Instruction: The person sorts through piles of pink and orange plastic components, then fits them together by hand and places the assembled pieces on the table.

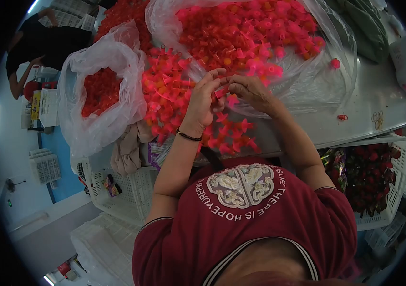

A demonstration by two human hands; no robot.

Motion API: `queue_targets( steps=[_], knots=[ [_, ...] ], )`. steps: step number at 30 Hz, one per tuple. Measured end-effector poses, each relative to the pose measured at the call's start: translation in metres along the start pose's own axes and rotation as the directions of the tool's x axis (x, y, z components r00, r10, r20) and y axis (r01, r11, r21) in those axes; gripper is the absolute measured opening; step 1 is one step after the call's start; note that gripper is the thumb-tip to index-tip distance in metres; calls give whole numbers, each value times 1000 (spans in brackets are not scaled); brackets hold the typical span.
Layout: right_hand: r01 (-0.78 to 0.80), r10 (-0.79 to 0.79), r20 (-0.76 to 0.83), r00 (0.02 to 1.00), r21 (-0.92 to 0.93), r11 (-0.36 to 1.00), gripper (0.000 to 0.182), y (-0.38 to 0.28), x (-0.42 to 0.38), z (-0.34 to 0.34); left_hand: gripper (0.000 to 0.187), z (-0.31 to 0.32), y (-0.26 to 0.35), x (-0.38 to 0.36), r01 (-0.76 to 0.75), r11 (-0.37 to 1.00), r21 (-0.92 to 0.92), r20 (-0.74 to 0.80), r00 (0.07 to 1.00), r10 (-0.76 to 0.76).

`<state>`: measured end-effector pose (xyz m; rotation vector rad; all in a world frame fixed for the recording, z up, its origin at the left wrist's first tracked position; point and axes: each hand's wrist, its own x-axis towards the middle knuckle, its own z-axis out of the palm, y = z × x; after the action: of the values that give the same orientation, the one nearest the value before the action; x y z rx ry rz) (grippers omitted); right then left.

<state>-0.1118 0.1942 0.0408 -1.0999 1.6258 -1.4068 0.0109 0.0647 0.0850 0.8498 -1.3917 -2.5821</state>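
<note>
My left hand (205, 97), with a dark beaded bracelet at the wrist, is raised over the work table with its fingers bent inward. My right hand (251, 91) meets it at the fingertips, thumb and forefinger pinched together. A bit of red shows between the hands, but the fingers hide most of it. Just below them is a pink star-shaped plastic piece (232, 99). Nearer my body lies a loose group of pink-red star-shaped pieces (229, 135). To the left of my left hand spreads a larger heap of pink and orange plastic pieces (165, 90).
Beyond my hands, a clear plastic sheet (303, 90) bears a big pink-red heap. At left stands a white plastic bag (134, 95) of red pieces. White crates flank me; the right crate (393, 209) holds dark red artificial flowers. Another person (45, 45) is at upper left.
</note>
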Motion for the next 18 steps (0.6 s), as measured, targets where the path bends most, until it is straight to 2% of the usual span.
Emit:
queue_targets(
  steps=[2,4,6,8,11,12,13,14,15,16,17,18],
  knots=[
    [127,-129,-13,992,-97,987,27,8,1,10,28,1,-1,0,8,999,31,-16,1000,-7],
    [156,-160,-22,987,-135,978,27,8,2,15,30,3,-3,0,5,986,169,-90,996,10],
    [187,-195,-30,980,-177,966,27,8,1,18,29,6,-7,-1,-28,977,210,-104,993,51],
    [131,-132,20,991,37,991,23,9,-1,22,28,6,-10,-2,-58,966,252,-120,989,91],
    [160,-161,3,987,137,978,18,13,4,25,27,4,-5,-1,-124,957,262,-120,980,159],
    [156,-158,5,987,135,978,18,9,5,22,28,-2,5,1,-191,937,293,-87,971,225],
    [164,-160,-103,982,31,986,15,1,5,20,30,-11,15,3,-253,912,324,-54,957,284],
    [160,-172,-209,963,-75,984,13,-2,5,18,29,-26,23,5,-303,859,412,-94,924,371],
    [159,-171,-210,963,-73,985,13,3,7,13,29,-43,32,8,-345,795,500,-122,880,459],
    [172,-256,-329,909,-263,949,11,13,8,3,29,-56,41,9,-344,794,502,-121,880,458],
    [153,-356,-421,834,-443,883,10,19,8,-6,27,-69,49,9,-258,661,705,-195,826,530],
    [153,-356,-423,833,-443,884,10,22,8,-12,26,-78,53,9,-130,498,857,-240,755,610]
  ],
)
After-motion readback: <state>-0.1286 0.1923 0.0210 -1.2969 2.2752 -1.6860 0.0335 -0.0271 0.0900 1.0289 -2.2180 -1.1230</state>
